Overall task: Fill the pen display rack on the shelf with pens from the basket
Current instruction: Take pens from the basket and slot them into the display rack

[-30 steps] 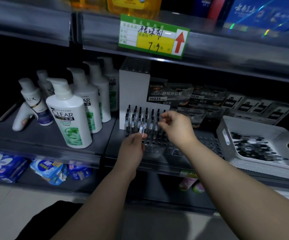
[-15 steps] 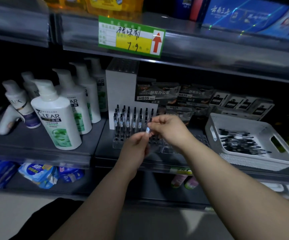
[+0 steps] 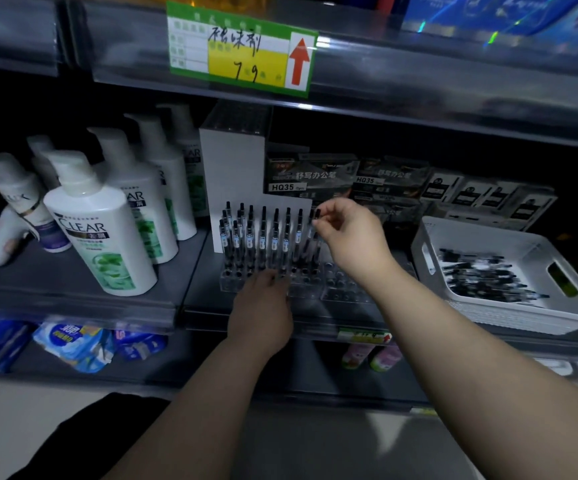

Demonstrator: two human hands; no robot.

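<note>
A clear acrylic pen rack point(image 3: 336, 285) stands on the middle shelf, and several black pens point(image 3: 263, 233) are upright in its left rows. My right hand point(image 3: 349, 237) pinches the top of one pen point(image 3: 315, 233) at the right end of those rows. At the rack's front edge my left hand point(image 3: 263, 306) holds the lower ends of some pens; its fingertips are hidden. To the right, a white basket point(image 3: 557, 313) holds several loose black pens point(image 3: 484, 278).
White shampoo bottles point(image 3: 97, 230) crowd the shelf to the left of the rack. A white backing card point(image 3: 232, 181) and boxed pen packs point(image 3: 311, 178) stand behind it. A green and yellow price tag point(image 3: 242, 50) hangs on the shelf edge above. Blue packets point(image 3: 73, 344) lie below.
My right hand has moved from in front of the rack up and right to a pen top at the row's end. My left hand has dropped to the rack's front edge.
</note>
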